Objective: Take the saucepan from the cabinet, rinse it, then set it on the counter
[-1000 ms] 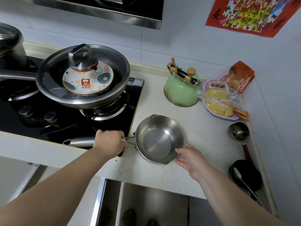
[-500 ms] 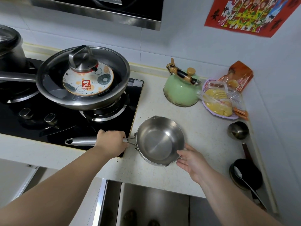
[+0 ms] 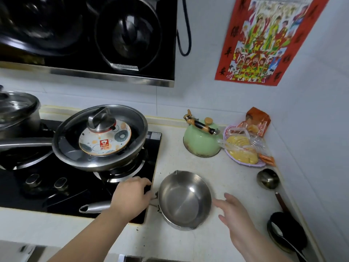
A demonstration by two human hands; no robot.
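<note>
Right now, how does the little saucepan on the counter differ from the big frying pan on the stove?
The saucepan is smaller and empty; the frying pan is wider and holds a patterned lid. The saucepan sits on the counter, its handle under the left hand; the frying pan rests on a burner, untouched. The saucepan has pour spouts; the frying pan's rim looks plain. Both are shiny steel with long handles pointing left.

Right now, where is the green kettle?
The green kettle stands at the back of the counter, between the stove and the bagged plate.
</note>
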